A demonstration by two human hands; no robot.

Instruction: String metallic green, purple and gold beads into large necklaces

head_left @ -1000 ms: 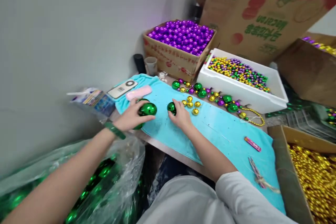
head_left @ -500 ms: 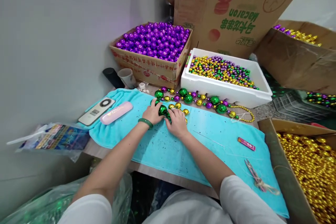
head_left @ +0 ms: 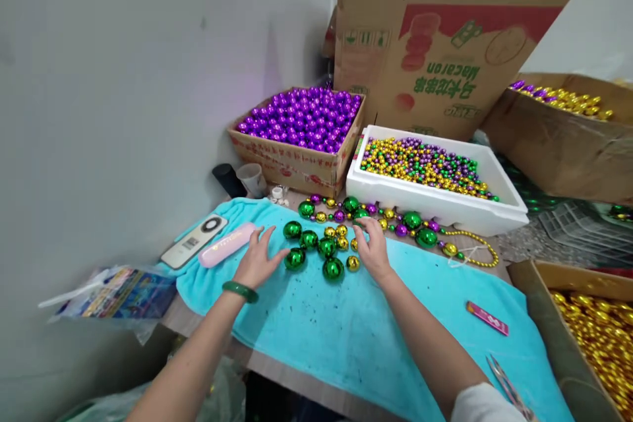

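Several large shiny green beads point(head_left: 327, 247) and smaller gold beads point(head_left: 353, 264) lie loose in a cluster on the turquoise towel point(head_left: 306, 323). To their left, my left hand point(head_left: 258, 257) is spread, its thumb pointing toward a green bead and its fingertips close to a pink case point(head_left: 227, 245). On the other side, my right hand point(head_left: 372, 247) hovers beside the gold beads with fingers apart, holding nothing. Behind the cluster a strung bead necklace point(head_left: 426, 237) of green, purple and gold beads stretches along the towel's far edge.
A carton of purple beads point(head_left: 291, 161) and a white foam box point(head_left: 435, 211) of small mixed beads stand at the back. On the right are a gold-bead carton point(head_left: 529, 290), scissors point(head_left: 507, 382) and a small pink packet point(head_left: 487, 318). A phone point(head_left: 194, 244) lies left.
My hands have moved apart, leaving the green and gold beads on the towel between them. My left hand went left, my right hand right. The camera view has tilted upward.
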